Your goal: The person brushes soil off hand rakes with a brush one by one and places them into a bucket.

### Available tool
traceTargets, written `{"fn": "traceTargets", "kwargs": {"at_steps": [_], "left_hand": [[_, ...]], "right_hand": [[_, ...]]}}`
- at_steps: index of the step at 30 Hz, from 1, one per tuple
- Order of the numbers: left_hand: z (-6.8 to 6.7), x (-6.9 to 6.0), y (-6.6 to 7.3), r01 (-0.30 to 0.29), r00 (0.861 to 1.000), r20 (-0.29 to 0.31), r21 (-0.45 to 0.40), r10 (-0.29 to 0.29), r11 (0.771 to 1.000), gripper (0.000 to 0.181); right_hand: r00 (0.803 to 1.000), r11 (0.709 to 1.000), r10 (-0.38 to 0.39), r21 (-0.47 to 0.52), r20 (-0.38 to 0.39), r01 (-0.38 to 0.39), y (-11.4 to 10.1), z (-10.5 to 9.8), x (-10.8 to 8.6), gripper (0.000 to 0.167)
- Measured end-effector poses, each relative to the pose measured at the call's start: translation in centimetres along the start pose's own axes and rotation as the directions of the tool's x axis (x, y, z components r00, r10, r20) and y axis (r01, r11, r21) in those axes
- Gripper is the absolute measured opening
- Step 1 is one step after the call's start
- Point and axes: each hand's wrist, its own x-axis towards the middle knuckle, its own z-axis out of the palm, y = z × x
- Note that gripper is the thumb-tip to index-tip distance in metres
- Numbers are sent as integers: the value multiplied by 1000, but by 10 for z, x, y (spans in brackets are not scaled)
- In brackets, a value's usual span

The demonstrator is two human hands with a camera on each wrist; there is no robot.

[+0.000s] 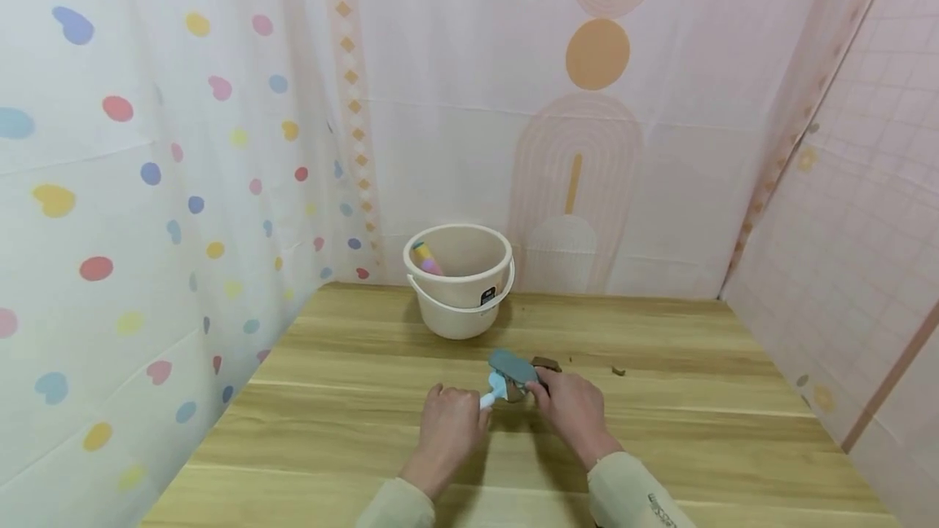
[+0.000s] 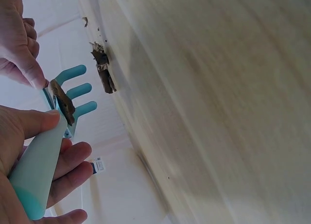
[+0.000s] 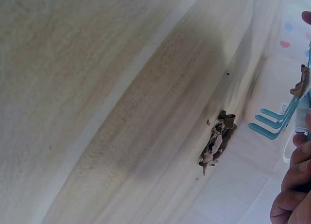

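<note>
My left hand (image 1: 452,422) grips the pale handle (image 2: 40,163) of a small hand rake. In the left wrist view its light-blue three-tined head (image 2: 80,91) points toward the right. My right hand (image 1: 575,412) pinches the edge of a flat grey-blue oval piece (image 1: 512,365), held against the rake's head. A brown clay-like lump (image 2: 62,103) sits at the rake's head, between the hands. On the table beyond lies a broken brown clump (image 3: 216,144). What the right fingers (image 3: 291,185) grip is mostly cut off in the right wrist view.
A white bucket (image 1: 456,320) with a handle stands at the back of the wooden table (image 1: 330,430), with a multicoloured stick-like object (image 1: 428,259) inside. A small brown crumb (image 1: 618,371) lies to the right. Patterned curtains (image 1: 455,153) surround the table.
</note>
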Motion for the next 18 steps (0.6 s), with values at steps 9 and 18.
{"fn": "traceTargets", "kwargs": {"at_steps": [9, 18], "left_hand": [[2, -1, 2, 22, 999, -26, -29, -23, 999, 35], [0, 1, 3, 44, 998, -45, -93, -48, 995, 37]], "right_hand": [[998, 998, 55, 6, 20, -55, 2, 2, 6, 37], [993, 988, 112, 113, -39, -107, 9, -10, 10, 29]]}}
